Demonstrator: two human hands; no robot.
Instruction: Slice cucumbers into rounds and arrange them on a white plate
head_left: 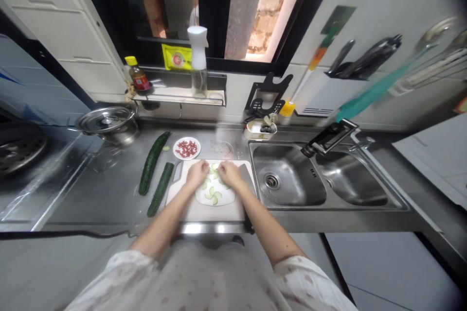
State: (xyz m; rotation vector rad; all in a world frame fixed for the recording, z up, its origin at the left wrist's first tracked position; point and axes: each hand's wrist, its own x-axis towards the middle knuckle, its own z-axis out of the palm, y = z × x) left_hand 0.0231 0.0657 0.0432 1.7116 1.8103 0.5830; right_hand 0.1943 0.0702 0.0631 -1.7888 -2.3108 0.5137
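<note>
A double sink [292, 175] lies to the right of the grip, and a cutting board [215, 213] spreads beneath it. On the board, directly under the fingers, sits a white plate [226, 198]. Left of the grip lie a long cucumber [153, 163] and a shorter cucumber [161, 189]; beyond it, leftward, is a small dish [175, 148] of red pieces. Left hand [198, 173] and right hand [229, 173] curl over the plate's far half — whether either pinches anything, I cannot tell. Pale green slices [215, 199] lie between the hands and nearer the body.
</note>
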